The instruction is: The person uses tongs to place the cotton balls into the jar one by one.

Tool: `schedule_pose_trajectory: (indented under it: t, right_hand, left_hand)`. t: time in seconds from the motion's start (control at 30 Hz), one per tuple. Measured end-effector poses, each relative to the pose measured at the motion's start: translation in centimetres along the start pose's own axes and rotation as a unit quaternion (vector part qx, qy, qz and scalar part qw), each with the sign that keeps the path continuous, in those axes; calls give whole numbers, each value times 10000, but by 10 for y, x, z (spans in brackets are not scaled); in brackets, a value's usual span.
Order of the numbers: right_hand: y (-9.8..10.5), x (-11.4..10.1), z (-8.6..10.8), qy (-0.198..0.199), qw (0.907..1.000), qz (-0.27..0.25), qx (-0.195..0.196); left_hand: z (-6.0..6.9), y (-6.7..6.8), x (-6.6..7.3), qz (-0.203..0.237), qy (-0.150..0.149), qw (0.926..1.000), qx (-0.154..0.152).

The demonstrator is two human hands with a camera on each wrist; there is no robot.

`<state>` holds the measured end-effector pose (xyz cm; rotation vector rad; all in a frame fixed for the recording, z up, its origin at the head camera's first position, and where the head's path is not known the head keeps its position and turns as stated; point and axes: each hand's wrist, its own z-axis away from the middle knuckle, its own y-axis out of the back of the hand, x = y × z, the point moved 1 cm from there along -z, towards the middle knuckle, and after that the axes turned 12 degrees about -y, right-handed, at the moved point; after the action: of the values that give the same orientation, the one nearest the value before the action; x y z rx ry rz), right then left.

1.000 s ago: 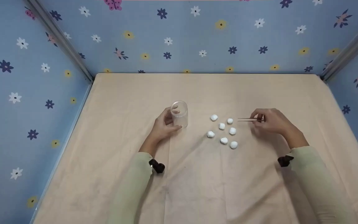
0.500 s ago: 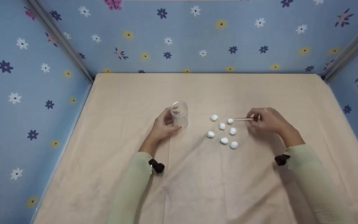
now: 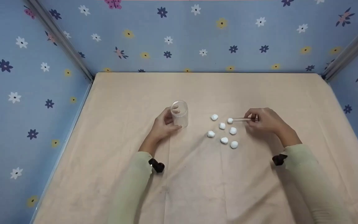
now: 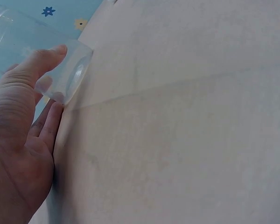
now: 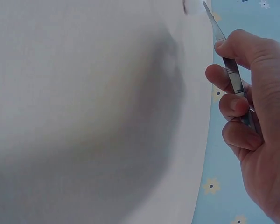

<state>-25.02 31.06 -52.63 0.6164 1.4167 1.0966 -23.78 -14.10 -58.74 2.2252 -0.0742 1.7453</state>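
My left hand holds a clear plastic cup upright on the cloth, thumb on the near side and fingers round the back. In the left wrist view the cup shows nothing inside. My right hand pinches metal tweezers, which point left. Their tips meet the rear-right cotton ball; whether they squeeze it cannot be told. In the right wrist view the thumb and curled fingers hold the tweezers. Several more white cotton balls, one of them the nearest cotton ball, lie loosely grouped between the hands.
A creased beige cloth covers the table. Blue flowered panels stand along the back and both sides, with metal posts at the rear corners. A dark wrist camera sits on each sleeve.
My right hand has moved left with the tweezers, whose tips have gone from just right of the rear-right cotton ball to meeting it. The left hand and cup have stayed still.
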Motion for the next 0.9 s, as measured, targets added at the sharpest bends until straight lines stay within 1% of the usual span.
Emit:
schedule_pose_trajectory:
  t: [0.13,0.27,0.47,0.7,0.9]
  right_hand:
    - [-2,0,-1,-2,10000,-83,-13]
    - [-4,0,-2,-44,9999,-107,-37]
    - [-7,0,-3,-31,9999,-139,-28]
    - [-11,-2,-4,-16,9999,-119,-14]
    - [-14,-3,-2,-18,10000,-63,26]
  left_hand:
    - [-1,-1,-1,-9,107,9999,-29]
    - [-1,-1,-2,-3,137,9999,1]
    - [-1,-1,-2,88,53,9999,-3]
    - [-1,-1,0,-9,24,10000,36]
    - [0,-1,-1,31,-20,10000,53]
